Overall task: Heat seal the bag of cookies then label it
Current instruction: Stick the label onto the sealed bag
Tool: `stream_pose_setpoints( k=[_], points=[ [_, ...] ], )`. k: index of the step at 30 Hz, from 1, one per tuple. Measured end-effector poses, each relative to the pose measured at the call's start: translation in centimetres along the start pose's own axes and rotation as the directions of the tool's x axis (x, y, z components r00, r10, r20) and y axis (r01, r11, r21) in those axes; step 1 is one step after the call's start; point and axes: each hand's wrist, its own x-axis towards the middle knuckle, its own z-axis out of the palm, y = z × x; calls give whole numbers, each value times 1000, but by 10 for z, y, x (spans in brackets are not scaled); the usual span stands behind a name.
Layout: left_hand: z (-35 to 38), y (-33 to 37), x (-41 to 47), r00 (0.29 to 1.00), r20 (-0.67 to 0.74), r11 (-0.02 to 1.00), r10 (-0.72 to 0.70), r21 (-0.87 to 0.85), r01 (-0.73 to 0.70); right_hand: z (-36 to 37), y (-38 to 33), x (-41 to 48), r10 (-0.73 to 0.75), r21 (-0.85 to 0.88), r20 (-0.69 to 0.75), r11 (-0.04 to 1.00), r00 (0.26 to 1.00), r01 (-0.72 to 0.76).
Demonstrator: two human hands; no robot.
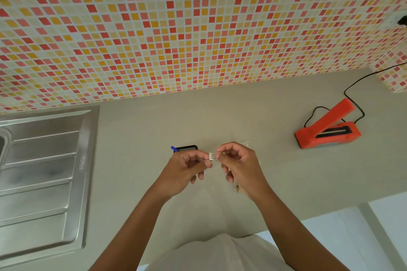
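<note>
**Both hands pinch label**

Left hand [187, 168] & right hand [239, 166] each hold small white label [211, 156] in a fingertip grip, above worktop [143, 138]. Cookie bag [239, 188] mostly hidden under right hand. Heat sealer [327, 127] well off to right, lid up.

Centre of the frame: the left hand [187, 168] and right hand [239, 166] meet above the grey countertop [143, 138], pinching a small white label [212, 156] between them, with a black mesh container [187, 148] just behind the left hand and a clear plastic bag of cookies [239, 188] lying under the right hand. At right, well apart from the hands, the orange heat sealer [328, 128] sits on the countertop, its black cord [356, 86] running to the upper right. The stainless steel sink drainboard [41, 171] fills the left, and the mosaic tiled wall [176, 28] stands behind across the upper frame.
</note>
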Motion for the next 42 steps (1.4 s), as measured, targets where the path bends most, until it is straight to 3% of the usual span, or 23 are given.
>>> stream_pose_setpoints(
  k=[6,11,16,19,23,27,30,35,42],
  points=[
    [1,0,1,1000,-24,1000,0,0,0,1,3,1,-11,-41,-6,999,1000,11],
    [4,0,4,998,-57,999,2,51,1,1,10,3,-229,-393,-17,897,973,204],
    [7,-5,6,993,-113,989,43,143,-26,-1,8,2,-127,-229,74,963,989,140],
    [7,-7,7,991,-112,984,67,169,-47,-1,10,1,-117,-221,93,966,989,135],
    [8,-12,7,993,-111,984,34,176,-14,0,12,3,-88,-217,24,972,996,91],
    [9,-16,6,976,-202,989,-84,101,107,-2,19,8,4,-73,-122,997,993,-13],
    [11,-28,2,936,-243,966,-253,-21,256,-8,25,9,93,61,-220,995,971,-81],
    [22,-74,0,824,-296,874,-483,-99,476,-20,35,2,135,48,-238,991,962,-127],
    [35,-118,21,669,-454,799,-588,-197,569,-32,53,-11,186,5,-182,982,966,-188]
  ],
)
